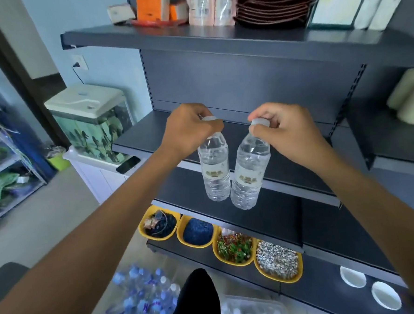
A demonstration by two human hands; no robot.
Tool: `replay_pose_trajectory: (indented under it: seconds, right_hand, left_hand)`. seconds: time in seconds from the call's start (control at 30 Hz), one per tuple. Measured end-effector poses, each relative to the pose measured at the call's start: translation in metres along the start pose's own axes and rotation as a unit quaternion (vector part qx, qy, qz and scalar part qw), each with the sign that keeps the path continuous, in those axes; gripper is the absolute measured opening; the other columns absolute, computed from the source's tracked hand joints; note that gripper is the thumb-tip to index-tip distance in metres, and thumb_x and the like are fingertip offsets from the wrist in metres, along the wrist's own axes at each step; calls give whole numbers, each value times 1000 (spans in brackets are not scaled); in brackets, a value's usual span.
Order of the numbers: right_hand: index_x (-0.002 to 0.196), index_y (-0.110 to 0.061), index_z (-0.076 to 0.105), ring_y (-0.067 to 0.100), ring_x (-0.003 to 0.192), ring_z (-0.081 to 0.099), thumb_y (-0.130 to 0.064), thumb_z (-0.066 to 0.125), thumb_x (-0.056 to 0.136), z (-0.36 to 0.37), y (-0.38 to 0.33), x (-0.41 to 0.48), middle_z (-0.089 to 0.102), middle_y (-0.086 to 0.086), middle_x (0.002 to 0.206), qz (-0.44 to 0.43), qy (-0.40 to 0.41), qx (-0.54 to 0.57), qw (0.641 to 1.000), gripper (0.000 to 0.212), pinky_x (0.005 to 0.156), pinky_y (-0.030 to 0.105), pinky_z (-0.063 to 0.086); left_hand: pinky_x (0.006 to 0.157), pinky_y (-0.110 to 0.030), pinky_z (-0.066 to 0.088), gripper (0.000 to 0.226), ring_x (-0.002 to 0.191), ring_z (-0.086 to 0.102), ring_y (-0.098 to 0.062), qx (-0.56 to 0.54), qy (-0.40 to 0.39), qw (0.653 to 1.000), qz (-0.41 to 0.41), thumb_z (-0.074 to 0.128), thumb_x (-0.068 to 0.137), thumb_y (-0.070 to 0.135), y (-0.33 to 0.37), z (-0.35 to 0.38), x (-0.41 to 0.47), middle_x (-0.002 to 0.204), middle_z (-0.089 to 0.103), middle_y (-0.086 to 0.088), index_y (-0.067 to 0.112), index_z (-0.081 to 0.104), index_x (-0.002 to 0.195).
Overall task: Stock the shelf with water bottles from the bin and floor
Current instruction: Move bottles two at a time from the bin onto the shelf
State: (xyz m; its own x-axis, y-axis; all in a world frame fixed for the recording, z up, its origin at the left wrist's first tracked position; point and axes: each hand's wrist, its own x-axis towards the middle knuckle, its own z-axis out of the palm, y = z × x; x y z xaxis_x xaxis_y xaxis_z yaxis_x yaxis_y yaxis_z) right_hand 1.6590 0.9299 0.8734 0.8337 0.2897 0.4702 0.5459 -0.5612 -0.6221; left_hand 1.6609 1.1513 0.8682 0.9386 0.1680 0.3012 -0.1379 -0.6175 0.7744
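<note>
- A fish tank stands left of the middle shelf, just beside its end.
- Loose water bottles lie heaped on the floor, well below that shelf and to its left.
- Four yellow trays sit in a row on a lower level beneath it.
- The left hand has its fingers curled round the cap of the left bottle, which hangs upright in front of the middle shelf's front edge.
- The right bottle hangs tilted just beside it, their bases nearly touching.
- The right hand pinches the right bottle's cap, over the shelf.
</note>
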Motion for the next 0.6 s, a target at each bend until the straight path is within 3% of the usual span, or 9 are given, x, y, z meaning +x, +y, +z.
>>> replay_pose_trajectory:
  seconds: [0.1, 0.2, 0.4, 0.5, 0.6]
  right_hand:
    - [97, -19, 76, -6, 61, 55, -16, 72, 90, 4, 5, 26, 58, -23, 62, -14, 4, -29, 999, 8, 60, 7, 35]
    - [99, -14, 77, -12, 65, 56, -13, 72, 90, 8, 16, 52, 56, -22, 69, -19, 15, -48, 999, 10, 61, 2, 35]
    - [99, -11, 77, -14, 69, 58, -10, 70, 91, 29, 56, 112, 67, -16, 82, 2, 30, -73, 997, 11, 66, 1, 38]
    - [100, -11, 76, -4, 77, 61, -9, 69, 91, 49, 79, 144, 72, -4, 95, 11, 19, -102, 995, 12, 70, 2, 39]
    - [100, -10, 76, 15, 84, 66, -12, 70, 91, 72, 99, 179, 73, 2, 95, 18, -1, -140, 990, 12, 73, 12, 44]
  left_hand:
    - [62, -25, 47, 9, 72, 64, -14, 12, -2, 1000, -4, 76, 77, 27, -8, 2, 26, 79, 74, 2, 18, 75, 76]
    - [67, -28, 51, 12, 79, 69, -18, 22, -17, 1000, -3, 75, 78, 27, -21, 9, 59, 82, 75, 0, 15, 77, 80]
    - [61, -23, 44, 12, 68, 60, -8, 24, -41, 998, 28, 76, 79, 28, -48, 26, 143, 77, 72, 5, 17, 76, 82]
    - [60, -23, 42, 8, 65, 58, -4, 23, -47, 998, 37, 76, 79, 28, -68, 35, 188, 70, 67, 12, 20, 76, 82]
    - [55, -16, 39, 6, 63, 56, 0, 20, -50, 997, 46, 77, 79, 28, -86, 40, 225, 65, 62, 17, 23, 76, 82]
